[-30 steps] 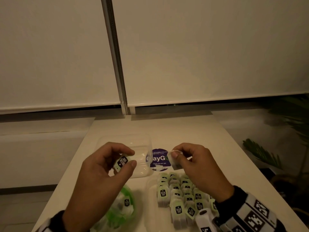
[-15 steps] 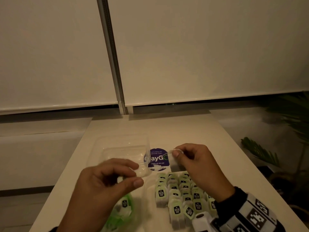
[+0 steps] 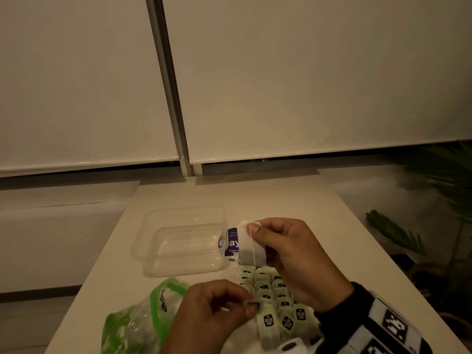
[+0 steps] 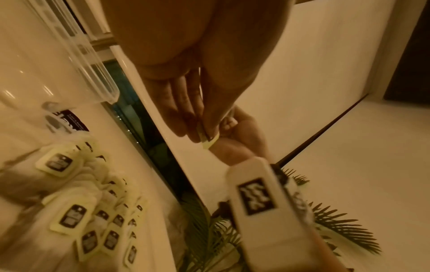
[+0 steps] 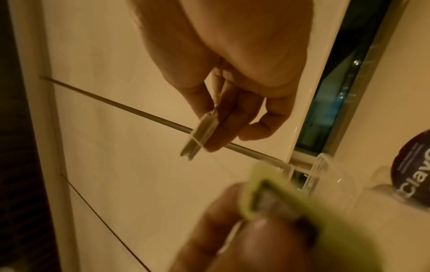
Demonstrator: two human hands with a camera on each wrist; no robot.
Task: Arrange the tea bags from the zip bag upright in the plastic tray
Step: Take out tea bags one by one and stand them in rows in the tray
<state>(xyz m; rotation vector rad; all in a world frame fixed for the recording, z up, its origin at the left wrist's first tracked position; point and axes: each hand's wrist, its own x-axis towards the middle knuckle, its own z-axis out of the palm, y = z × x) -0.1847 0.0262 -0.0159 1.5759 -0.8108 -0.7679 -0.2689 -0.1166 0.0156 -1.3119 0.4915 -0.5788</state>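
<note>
My right hand (image 3: 293, 254) pinches tea bag (image 3: 251, 247) just right of plastic tray (image 3: 178, 241); left hand (image 3: 217, 310) pinches its tag (image 4: 208, 140). Risk: taut string tears, bag drops beside tray, topples upright rows.

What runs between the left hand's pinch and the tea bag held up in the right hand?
In the head view, a thin white string runs from the tea bag down to the tag pinched by the left hand.

Office pantry — "Clean as you go" sticker (image 3: 231, 243), roller blinds (image 3: 306, 72).
</note>
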